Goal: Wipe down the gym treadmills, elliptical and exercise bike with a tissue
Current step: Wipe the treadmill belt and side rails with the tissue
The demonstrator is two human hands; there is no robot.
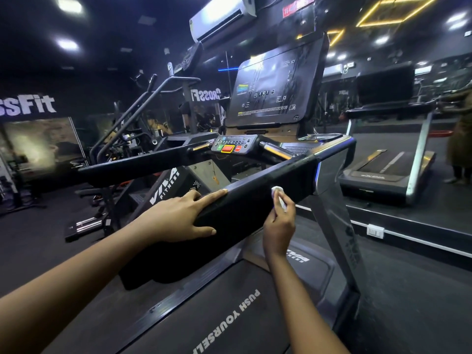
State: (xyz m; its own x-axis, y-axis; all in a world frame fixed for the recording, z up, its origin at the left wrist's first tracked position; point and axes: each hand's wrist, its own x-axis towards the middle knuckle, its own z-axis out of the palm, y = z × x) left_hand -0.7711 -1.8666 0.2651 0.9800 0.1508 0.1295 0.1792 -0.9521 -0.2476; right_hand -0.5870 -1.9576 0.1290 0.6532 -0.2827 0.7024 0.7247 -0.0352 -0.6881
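The treadmill (229, 315) fills the near part of the scene, its belt running toward the viewer, with a tall dark screen (273, 88) at the far end and a control panel (233, 145) with a red button below it. A second treadmill (388, 172) stands well apart to the right. The near-right handrail (245, 208), a broad black padded bar, crosses the middle.

The left hand (178, 218) lies flat on the top of this handrail, fingers straight and thumb along its near face, holding nothing. The right hand (279, 223) comes up from below on the rail's right side, fingers curled, pinching the tissue (278, 194).

The likely risks: the tissue is a small crumpled wad, so it may shred or leave bits on the padding if rubbed hard, and it covers little per stroke, so strips of the rail could be missed. A stray reach toward the panel might also press a button.

The tissue sits at the right hand's fingertips, above the palm, pressed against the rail's near-right face, to the right of the left hand and apart from it.
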